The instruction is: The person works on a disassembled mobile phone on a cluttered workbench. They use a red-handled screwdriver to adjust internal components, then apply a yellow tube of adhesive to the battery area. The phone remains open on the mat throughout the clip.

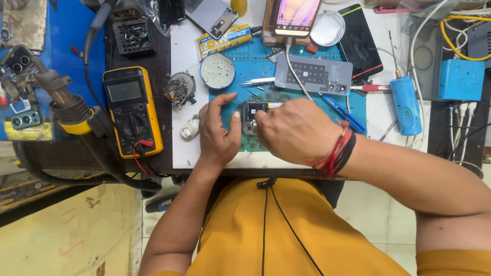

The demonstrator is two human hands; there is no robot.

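- Blue-green work mat (pixel 327 110): spread over the white bench top, it gives the opened phone (pixel 253 116) a soft bed and keeps loose screws from rolling off.
- Opened phone: lies flat near the mat's middle, between the two hands; its visible end points toward 9 o'clock, and the long axis appears to run from 9 to 3 o'clock, though the far half is hidden under the right hand.
- Left hand (pixel 217 134): half open, thumb and forefinger spread in a fork, thumb tip braced against the phone's 9 o'clock edge, seemingly to steady it; it grips nothing.
- Right hand (pixel 296 130): curled loosely, fingers bent down onto the phone; whether a tool is pinched there cannot be told.
- Grey back cover (pixel 313 73): set aside at 12 o'clock from the phone, beside the tweezers (pixel 258 81).
- Yellow meter (pixel 132 110): parked at 9 o'clock, off the mat, within the left hand's reach.
- Round tin (pixel 217 71): at 11 o'clock.
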